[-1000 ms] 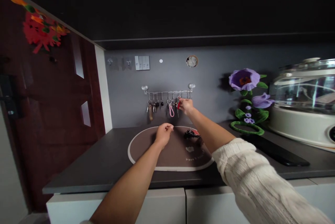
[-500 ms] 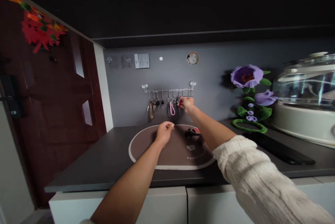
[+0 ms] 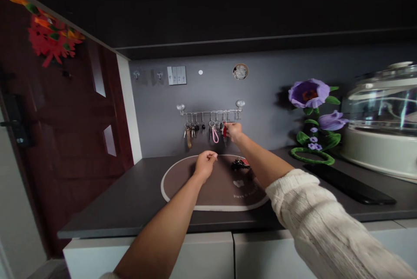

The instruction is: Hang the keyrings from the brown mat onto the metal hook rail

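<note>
Grey wall [image 3: 215, 90] behind, the right hand [image 3: 233, 132] mid-frame pinches a red tag [image 3: 224, 131], seemingly rack [image 3: 195, 113] hooking that needs careful aim; left hand [image 3: 205, 167] curled closed.

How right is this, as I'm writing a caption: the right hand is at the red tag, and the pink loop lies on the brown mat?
The pink loop doesn't lie on the brown mat; the head view shows it hanging from the hook rail. The right hand is at the red tag.
</note>
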A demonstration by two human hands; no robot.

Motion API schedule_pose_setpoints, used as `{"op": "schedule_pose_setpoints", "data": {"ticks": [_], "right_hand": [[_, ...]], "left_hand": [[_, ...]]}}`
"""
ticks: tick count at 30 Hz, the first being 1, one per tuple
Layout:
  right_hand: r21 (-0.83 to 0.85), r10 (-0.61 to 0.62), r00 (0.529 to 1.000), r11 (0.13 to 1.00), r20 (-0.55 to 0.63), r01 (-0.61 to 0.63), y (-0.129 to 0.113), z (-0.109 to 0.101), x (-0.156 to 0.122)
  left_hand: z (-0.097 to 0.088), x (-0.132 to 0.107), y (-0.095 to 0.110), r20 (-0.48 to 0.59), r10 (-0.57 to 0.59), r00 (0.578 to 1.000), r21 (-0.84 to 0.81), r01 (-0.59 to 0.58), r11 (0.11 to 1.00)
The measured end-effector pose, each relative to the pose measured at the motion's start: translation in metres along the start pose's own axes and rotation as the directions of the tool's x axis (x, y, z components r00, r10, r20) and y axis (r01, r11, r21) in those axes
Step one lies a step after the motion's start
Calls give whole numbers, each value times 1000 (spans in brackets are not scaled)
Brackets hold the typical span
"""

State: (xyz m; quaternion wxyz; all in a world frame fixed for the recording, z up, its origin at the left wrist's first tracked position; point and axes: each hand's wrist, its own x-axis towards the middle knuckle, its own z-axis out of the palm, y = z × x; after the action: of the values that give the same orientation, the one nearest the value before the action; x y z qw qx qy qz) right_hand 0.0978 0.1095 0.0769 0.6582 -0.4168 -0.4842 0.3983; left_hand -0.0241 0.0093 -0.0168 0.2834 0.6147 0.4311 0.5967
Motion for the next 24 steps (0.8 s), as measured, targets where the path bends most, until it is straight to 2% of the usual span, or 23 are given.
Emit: {"op": "schedule_pose_setpoints", "data": {"ticks": [5, 15, 24], "right_hand": [[-43, 13, 1000, 999, -3, -13, -4, -4, -4], [-28, 28, 990, 999, 135, -24, -6, -23, -23], [-96, 73, 969, 994, 235, -52, -11, -48, -47]], "left_hand": [[0, -1, 1, 2, -1, 1000, -14, 1, 1000], [0, -5, 4, 42, -46, 998, 10, 46, 999], [0, -7, 2, 142, -51, 989, 37, 46, 998]]}}
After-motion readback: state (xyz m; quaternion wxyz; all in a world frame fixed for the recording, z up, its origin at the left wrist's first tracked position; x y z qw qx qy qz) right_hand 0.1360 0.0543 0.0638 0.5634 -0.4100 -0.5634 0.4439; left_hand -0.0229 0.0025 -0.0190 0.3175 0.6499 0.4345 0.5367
